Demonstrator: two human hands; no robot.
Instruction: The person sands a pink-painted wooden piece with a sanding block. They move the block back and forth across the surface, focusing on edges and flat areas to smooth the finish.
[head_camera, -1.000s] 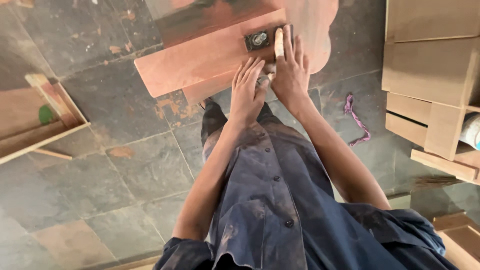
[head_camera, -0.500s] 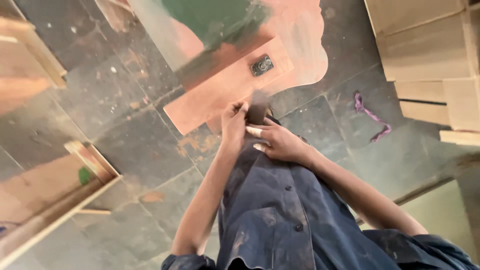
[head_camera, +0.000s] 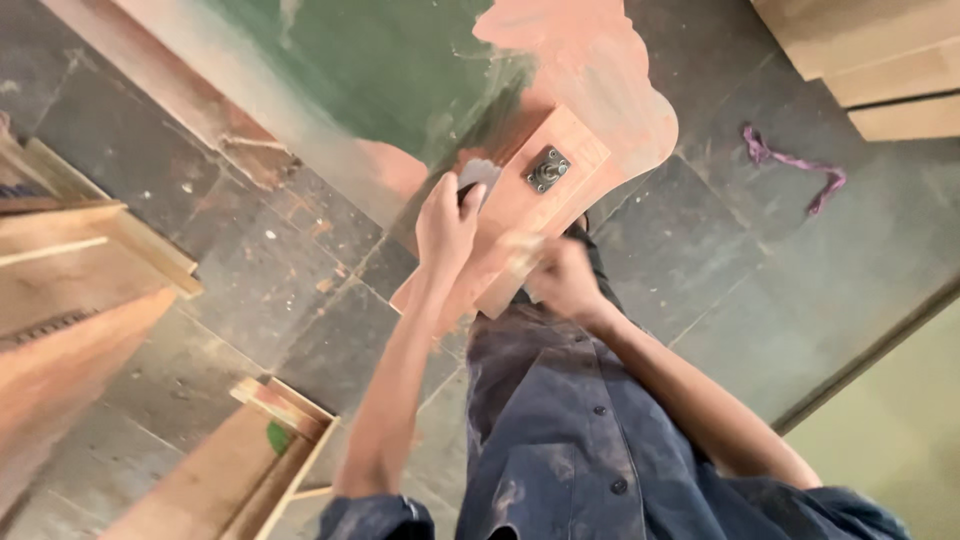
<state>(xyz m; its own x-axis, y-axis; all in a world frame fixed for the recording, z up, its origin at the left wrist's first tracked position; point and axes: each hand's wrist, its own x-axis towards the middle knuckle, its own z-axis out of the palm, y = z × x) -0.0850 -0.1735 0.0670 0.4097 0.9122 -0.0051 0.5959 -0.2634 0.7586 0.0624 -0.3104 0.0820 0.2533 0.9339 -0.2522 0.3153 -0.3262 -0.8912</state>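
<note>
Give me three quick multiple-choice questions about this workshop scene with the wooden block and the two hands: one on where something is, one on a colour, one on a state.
1. Where does the metal fitting sit?
A. on the flat face of the wooden block
B. on the stone floor
C. in the right hand

2. What colour is the scrap of cloth on the stone floor?
A. yellow
B. purple
C. white

3. How does the left hand stand?
A. hanging free at the person's side
B. flat on the floor
C. raised at the block's left edge, fingers curled around a small pale piece

Answers: 1 A, the fitting is fixed in the middle of the block's face. 2 B, the cloth shows purple against the dark slabs. 3 C, the fingers wrap the pale piece beside the block, while the right hand is blurred at the block's near end.
</note>
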